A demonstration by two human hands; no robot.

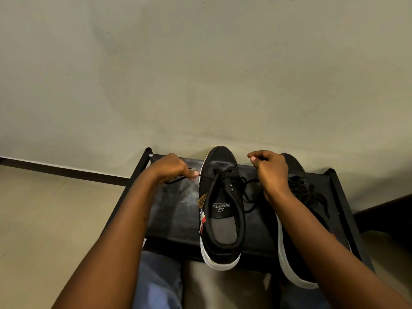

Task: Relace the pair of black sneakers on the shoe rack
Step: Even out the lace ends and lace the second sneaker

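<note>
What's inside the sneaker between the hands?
The sneaker holds a black insole printed Sports Running, grey at the heel, with nothing lying on it. Its toe end is hidden under the lace and upper.

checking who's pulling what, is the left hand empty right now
No, the left hand pinches the end of a black shoelace that runs from a toe-end eyelet of the black sneaker.
</note>
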